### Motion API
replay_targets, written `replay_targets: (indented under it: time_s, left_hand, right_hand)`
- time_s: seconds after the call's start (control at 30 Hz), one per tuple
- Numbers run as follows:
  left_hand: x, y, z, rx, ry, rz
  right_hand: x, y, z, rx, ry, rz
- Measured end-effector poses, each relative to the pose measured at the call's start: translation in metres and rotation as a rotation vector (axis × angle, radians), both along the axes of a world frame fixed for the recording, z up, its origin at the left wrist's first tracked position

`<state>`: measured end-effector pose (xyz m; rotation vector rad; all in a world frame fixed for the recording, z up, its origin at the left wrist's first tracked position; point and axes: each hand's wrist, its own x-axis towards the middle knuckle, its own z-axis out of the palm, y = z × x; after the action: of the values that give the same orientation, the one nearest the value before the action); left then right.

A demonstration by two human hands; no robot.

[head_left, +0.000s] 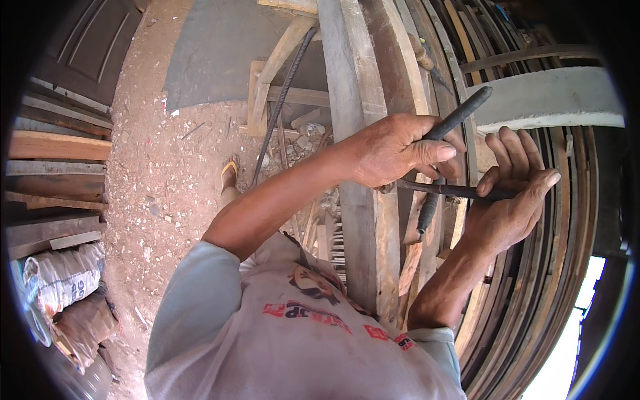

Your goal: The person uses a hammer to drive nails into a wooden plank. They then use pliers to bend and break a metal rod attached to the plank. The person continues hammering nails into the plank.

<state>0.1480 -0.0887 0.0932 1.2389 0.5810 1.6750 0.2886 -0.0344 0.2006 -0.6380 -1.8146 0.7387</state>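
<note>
Dark metal forms the rod (pixel 457 118), which is clasped in the closed grip of the left hand (pixel 393 150) and slants up across stacked wooden planks (pixel 363 87). A thin flat blade (pixel 460 191) is pinched between thumb and fingers of the right hand (pixel 510 193). A sandalled foot (pixel 230 170) is seen on the dirt floor (pixel 160 173).

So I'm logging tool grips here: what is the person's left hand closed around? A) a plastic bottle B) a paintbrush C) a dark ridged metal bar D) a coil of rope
C: the left hand is wrapped around a dark ridged metal bar, above the thin flat blade pinched in the right hand.
</note>
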Motion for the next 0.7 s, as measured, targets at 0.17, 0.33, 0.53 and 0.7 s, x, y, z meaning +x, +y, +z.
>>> replay_targets:
  time_s: [0.17,0.33,0.53,0.7]
  left_hand:
    - [-0.001,0.007,-0.011,-0.073,-0.049,-0.017]
    - [0.009,0.018,-0.008,-0.05,0.172,0.07]
    - [0.012,0.012,-0.011,-0.119,0.281,0.151]
    - [0.012,0.012,-0.015,-0.023,0.284,0.233]
  right_hand:
    - [0.0,0.005,-0.011,-0.035,-0.007,-0.006]
    - [-0.011,0.001,-0.01,0.104,-0.058,-0.055]
    - [-0.007,0.01,-0.013,-0.298,0.147,0.269]
    - [-0.011,0.023,-0.012,-0.374,0.076,0.786]
